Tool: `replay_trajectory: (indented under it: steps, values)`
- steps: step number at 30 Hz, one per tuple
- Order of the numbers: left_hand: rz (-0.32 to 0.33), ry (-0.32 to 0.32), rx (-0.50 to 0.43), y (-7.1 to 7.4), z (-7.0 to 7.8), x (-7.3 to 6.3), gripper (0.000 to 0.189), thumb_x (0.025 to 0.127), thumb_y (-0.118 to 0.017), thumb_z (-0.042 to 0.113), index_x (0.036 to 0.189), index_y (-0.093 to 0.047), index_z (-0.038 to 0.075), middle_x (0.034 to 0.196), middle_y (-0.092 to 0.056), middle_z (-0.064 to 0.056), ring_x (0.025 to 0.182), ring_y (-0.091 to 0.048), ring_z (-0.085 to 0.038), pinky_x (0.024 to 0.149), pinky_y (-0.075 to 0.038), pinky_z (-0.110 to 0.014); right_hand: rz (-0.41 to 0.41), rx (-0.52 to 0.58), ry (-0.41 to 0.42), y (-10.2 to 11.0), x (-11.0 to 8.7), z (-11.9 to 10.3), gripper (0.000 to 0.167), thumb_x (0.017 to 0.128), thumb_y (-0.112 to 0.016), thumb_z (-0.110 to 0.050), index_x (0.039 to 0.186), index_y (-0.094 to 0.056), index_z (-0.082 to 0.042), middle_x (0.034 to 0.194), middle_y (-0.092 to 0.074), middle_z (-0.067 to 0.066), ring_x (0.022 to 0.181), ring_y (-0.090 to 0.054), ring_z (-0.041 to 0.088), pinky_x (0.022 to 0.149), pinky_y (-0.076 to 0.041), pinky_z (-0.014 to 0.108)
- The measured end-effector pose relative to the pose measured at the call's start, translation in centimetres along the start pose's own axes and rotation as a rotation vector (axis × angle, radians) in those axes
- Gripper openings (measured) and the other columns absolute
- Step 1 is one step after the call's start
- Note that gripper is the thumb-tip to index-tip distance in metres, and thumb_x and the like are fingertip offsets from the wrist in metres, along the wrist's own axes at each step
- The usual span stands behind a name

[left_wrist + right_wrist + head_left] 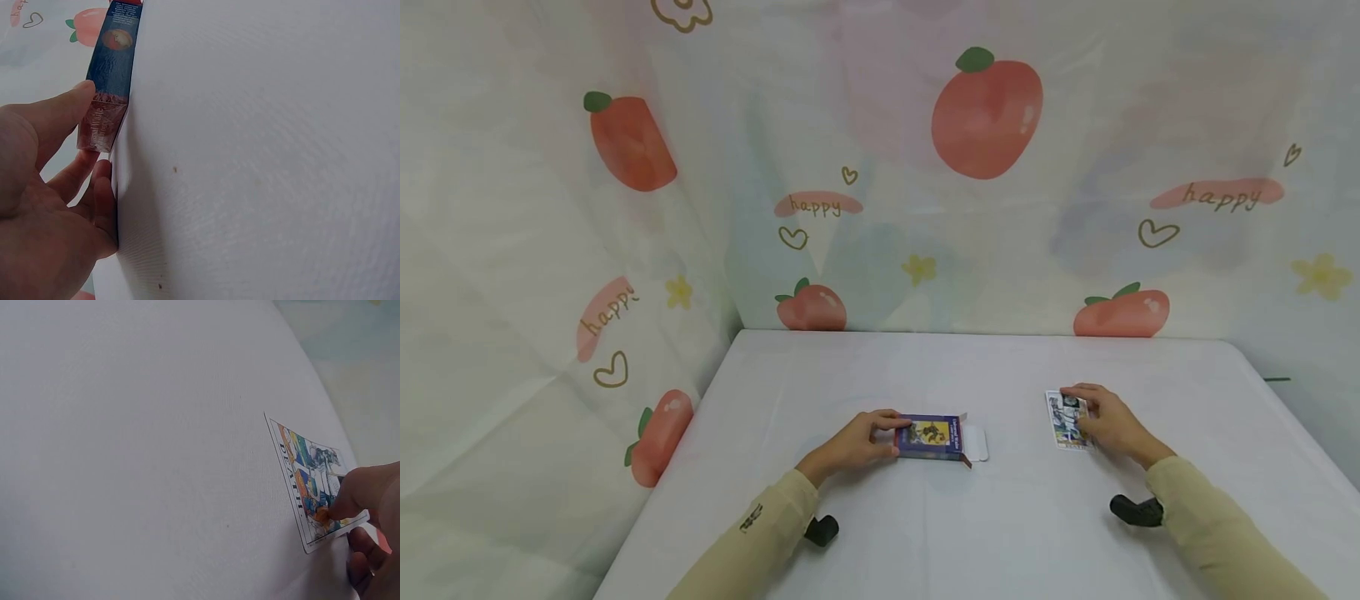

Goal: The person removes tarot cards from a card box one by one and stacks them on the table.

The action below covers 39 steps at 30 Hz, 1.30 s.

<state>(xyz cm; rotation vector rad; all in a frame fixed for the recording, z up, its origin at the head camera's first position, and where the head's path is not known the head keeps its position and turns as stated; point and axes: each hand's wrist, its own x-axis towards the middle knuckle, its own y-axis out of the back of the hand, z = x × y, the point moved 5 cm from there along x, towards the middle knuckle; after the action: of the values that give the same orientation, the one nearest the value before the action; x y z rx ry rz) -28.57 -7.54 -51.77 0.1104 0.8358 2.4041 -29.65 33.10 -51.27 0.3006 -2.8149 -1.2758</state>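
Observation:
A dark blue tarot card box (929,450) lies on the white table with its picture side up. Its white end flap (976,443) sticks out to the right. My left hand (853,443) holds the box's left end, and in the left wrist view the thumb presses one edge of the box (114,72) with fingers on the opposite side. Farther right, my right hand (1112,427) pinches a tarot card (1063,427) by its right side. In the right wrist view the thumb lies on the face of the card (290,462), which reads DEATH, and the other fingers are partly hidden.
A white cloth covers the table (880,533). Behind and to the left hangs a fruit-printed curtain (880,108). Black wrist devices (1137,510) show below both sleeves, close over the table.

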Motion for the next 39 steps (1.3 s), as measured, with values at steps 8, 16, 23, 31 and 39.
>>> replay_trajectory:
  steps: [8, 16, 23, 31, 39]
  values:
    - [-0.001, -0.002, -0.008, 0.0, 0.1, 0.0, 0.05, 0.094, -0.073, 0.015, 0.142, -0.06, 0.014, 0.154, -0.049, -0.014, 0.147, -0.04, -0.036, 0.113, -0.045, -0.052, -0.044, 0.043, 0.003, 0.0, 0.3, 1.1, 0.061, 0.084, -0.062, 0.003, 0.144, -0.05, 0.006, 0.151, -0.035, 0.037, 0.136, -0.035, 0.057, 0.106, -0.034, 0.071]
    - [-0.006, -0.013, -0.011, 0.0, 0.0, 0.2, 0.05, 0.094, -0.073, 0.015, 0.142, -0.06, 0.014, 0.154, -0.049, -0.016, 0.148, -0.039, -0.037, 0.116, -0.041, -0.054, -0.066, 0.071, -0.009, 0.0, 0.4, 1.7, 0.061, 0.085, -0.059, 0.003, 0.145, -0.048, 0.006, 0.153, -0.032, 0.036, 0.136, -0.033, 0.057, 0.107, -0.031, 0.072]
    - [0.003, 0.009, 0.001, 0.0, -0.1, 0.1, 0.05, 0.093, -0.073, 0.015, 0.141, -0.061, 0.015, 0.154, -0.05, -0.015, 0.147, -0.041, -0.036, 0.114, -0.044, -0.053, -0.067, 0.09, -0.002, -0.2, 0.3, 1.7, 0.06, 0.085, -0.059, 0.004, 0.144, -0.049, 0.006, 0.153, -0.032, 0.035, 0.137, -0.031, 0.056, 0.106, -0.029, 0.071]
    - [0.003, 0.015, -0.001, -0.1, 0.0, -0.1, 0.05, 0.093, -0.073, 0.015, 0.141, -0.061, 0.015, 0.154, -0.049, -0.015, 0.147, -0.041, -0.036, 0.115, -0.043, -0.053, -0.085, 0.114, -0.007, -0.2, 0.1, 1.2, 0.057, 0.087, -0.058, 0.004, 0.143, -0.05, 0.008, 0.154, -0.03, 0.035, 0.139, -0.027, 0.058, 0.108, -0.026, 0.075]
    - [0.009, 0.027, -0.001, -0.3, -0.1, -0.1, 0.049, 0.094, -0.073, 0.015, 0.142, -0.061, 0.017, 0.155, -0.049, -0.013, 0.148, -0.039, -0.035, 0.116, -0.043, -0.051, -0.103, 0.152, -0.049, -0.1, -0.3, 1.4, 0.054, 0.091, -0.056, 0.001, 0.145, -0.05, 0.005, 0.158, -0.026, 0.034, 0.142, -0.023, 0.058, 0.111, -0.024, 0.077]
